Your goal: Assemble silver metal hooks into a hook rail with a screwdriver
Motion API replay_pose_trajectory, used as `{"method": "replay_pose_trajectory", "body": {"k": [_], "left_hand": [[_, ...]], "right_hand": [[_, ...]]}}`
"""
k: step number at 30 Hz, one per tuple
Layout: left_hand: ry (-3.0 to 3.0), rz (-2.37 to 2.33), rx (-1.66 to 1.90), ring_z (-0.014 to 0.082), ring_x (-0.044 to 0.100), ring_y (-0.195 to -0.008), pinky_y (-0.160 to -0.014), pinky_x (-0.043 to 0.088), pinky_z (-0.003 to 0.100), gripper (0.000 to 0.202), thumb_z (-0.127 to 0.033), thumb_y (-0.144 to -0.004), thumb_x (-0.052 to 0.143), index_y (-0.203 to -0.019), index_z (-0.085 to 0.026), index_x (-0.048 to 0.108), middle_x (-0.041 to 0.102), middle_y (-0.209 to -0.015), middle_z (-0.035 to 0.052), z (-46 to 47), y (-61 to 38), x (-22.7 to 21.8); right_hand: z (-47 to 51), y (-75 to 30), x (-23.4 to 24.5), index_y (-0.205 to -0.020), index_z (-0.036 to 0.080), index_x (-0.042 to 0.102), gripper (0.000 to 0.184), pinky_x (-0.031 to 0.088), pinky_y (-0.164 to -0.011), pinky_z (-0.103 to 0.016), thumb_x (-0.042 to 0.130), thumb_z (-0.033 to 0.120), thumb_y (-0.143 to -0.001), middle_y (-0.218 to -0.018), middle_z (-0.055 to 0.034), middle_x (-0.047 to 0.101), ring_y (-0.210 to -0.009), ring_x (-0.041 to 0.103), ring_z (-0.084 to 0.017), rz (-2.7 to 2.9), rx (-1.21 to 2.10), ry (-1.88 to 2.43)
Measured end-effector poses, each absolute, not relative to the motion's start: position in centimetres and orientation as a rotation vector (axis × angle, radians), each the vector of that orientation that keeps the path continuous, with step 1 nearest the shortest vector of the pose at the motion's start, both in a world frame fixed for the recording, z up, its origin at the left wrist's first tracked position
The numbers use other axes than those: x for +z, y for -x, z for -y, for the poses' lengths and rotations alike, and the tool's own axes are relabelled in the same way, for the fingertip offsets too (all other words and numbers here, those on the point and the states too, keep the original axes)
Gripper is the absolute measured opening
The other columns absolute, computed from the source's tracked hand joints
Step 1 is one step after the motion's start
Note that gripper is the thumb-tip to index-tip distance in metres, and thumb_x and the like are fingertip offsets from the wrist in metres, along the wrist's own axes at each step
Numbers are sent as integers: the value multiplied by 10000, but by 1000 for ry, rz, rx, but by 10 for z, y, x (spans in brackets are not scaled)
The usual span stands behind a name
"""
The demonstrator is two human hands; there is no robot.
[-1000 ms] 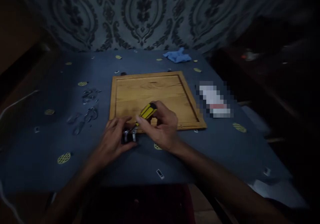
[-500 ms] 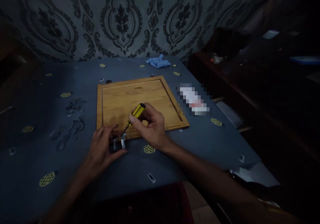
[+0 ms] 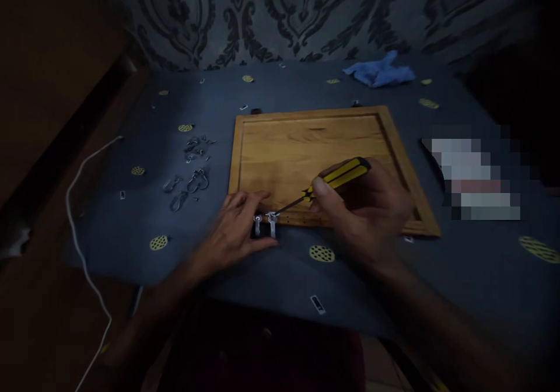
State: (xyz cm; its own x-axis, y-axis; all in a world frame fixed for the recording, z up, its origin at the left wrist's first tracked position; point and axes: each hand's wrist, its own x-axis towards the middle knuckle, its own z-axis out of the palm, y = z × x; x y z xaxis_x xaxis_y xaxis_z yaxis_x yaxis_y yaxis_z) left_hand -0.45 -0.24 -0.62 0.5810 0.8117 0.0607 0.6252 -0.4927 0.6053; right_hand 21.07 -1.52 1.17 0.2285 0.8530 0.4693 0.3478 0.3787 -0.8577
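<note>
Presently, the left hand (image 3: 234, 224) is half curled, thumb and fingers gripping a black fitting (image 3: 265, 230) with metal clips (image 3: 273, 227), by the near edge of the wooden panel (image 3: 284, 153), seven o'clock from its centre. The right hand (image 3: 367, 205) is closed around a yellow-and-black screwdriver (image 3: 341, 177), tip at the clips; contact unconfirmed. Loose metal hardware (image 3: 199, 180) lies on the table (image 3: 245, 278) at nine o'clock; crumpled blue cloth (image 3: 380, 73), farther, at one.

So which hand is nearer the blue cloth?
Right. The right hand is short of the cloth, roughly in front of it; the left hand is farther off, also short of it and well to its left.
</note>
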Motion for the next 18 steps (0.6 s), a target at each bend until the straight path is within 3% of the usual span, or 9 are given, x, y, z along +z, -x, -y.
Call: {"method": "replay_pose_trajectory", "body": {"k": [18], "left_hand": [[-2280,-1098,429,308,589,-1224,-1063,487,487,773,-463,-838,836,-1440,-195,432,647,-1248,103,3,3,-1]], "right_hand": [[14,-211,2,-871,281,633,155,479,-526,-345,781,327,-875,-686,27,623,-554,598,-163,1470,372,1213]]}}
